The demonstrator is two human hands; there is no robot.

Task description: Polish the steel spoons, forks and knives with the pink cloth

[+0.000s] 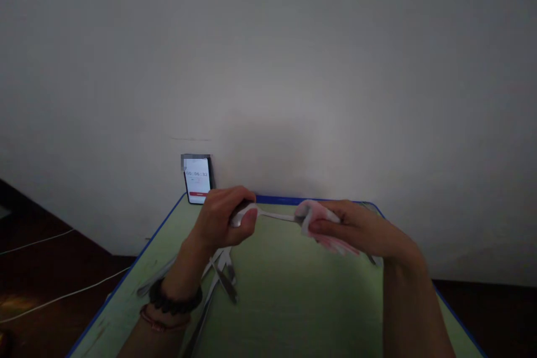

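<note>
A metal spoon (274,216) is held level above the table between both hands. My left hand (224,218) is closed around its bowl, with the thumb pressed on it. At the other end, my right hand (350,224) pinches a pink and white cloth (321,224) that is wrapped over the handle's end. The folds hide that tip. Below my left wrist lies a loose pile of metal cutlery (224,274), partly covered by my forearm. Another piece of metal cutlery (375,260) shows beside my right wrist, mostly hidden.
The green table (293,302) has a blue edge and stands against a pale wall (272,67). A phone (198,179) showing a running timer leans on the wall at the back left corner. White cables (62,297) run across the dark floor at left.
</note>
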